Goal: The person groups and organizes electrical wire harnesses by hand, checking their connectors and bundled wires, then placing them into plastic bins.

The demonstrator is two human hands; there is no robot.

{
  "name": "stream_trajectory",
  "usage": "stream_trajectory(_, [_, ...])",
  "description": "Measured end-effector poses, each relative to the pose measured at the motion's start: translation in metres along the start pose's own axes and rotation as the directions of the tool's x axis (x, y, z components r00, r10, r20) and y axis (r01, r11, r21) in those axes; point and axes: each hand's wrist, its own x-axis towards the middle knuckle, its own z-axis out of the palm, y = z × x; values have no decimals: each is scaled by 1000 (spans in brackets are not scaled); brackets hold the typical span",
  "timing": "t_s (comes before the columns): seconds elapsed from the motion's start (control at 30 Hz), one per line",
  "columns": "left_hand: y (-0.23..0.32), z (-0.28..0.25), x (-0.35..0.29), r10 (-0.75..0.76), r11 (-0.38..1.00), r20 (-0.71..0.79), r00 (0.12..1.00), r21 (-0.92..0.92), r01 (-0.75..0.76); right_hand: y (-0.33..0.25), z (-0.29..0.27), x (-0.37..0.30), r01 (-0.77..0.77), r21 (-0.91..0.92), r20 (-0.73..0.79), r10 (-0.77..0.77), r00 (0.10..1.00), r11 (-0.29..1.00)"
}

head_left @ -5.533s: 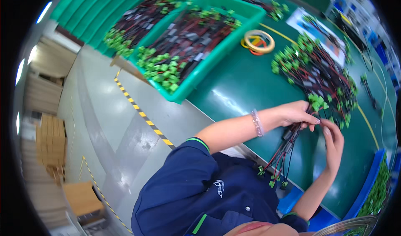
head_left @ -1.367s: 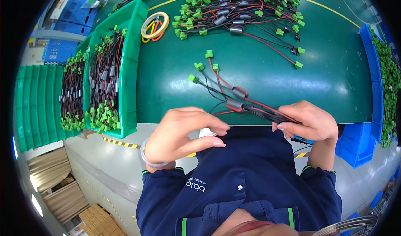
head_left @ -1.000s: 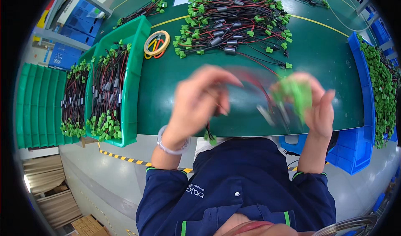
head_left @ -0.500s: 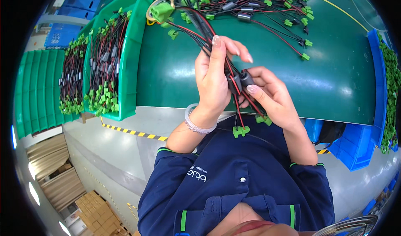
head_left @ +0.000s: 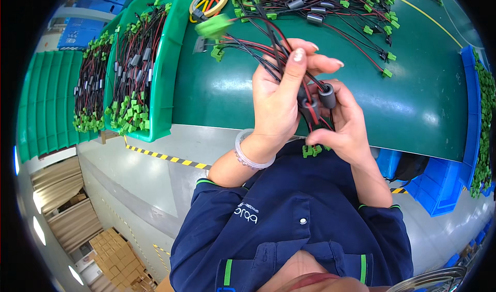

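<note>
Above the near edge of the green table, my left hand (head_left: 281, 93) is closed round a bundle of wire harnesses (head_left: 274, 46) with black and red wires. Green connectors hang at both ends of the bundle; the far left one (head_left: 214, 27) is blurred. My right hand (head_left: 349, 121) grips the same bundle at its lower part, the thumb below the dark ferrite cores (head_left: 327, 95). Some green connectors (head_left: 312, 150) dangle under the thumb, in front of my dark blue shirt. Parts of the wires are hidden behind my fingers.
A heap of similar harnesses (head_left: 315, 5) lies at the far side of the table (head_left: 222, 98). Green bins (head_left: 164, 93) with harnesses stand at left, a tape roll (head_left: 223, 0) beside them. Blue bins (head_left: 467, 116) are at right, one full of green connectors (head_left: 484, 132).
Both hands and the bundle have moved slightly right. My right thumb has slid down from the ferrite cores toward the lower connectors. The tape roll is now less covered.
</note>
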Motion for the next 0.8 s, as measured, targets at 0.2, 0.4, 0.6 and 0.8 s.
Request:
stream_trajectory(0.2, [18, -2, 4, -142, 988, 131, 981, -34, 148, -6, -8, 1, -70, -60, 4, 70, 998, 996])
stream_trajectory(0.4, [13, 4, 0, -173, 984, 175, 969, 81, 161, -5, -5, 4, -64, 243, -43, 76, 996, 968])
stream_trajectory(0.6, [2, -22, 1, -319, 936, 195, 927, 218, 276, 11, -18, 13, -98, -131, 84, 110, 990, 987])
stream_trajectory(0.8, [8, -46, 31, -280, 903, 347, 895, -222, 368, 9, -32, 4, -165, 83, 196, 146, 970, 983])
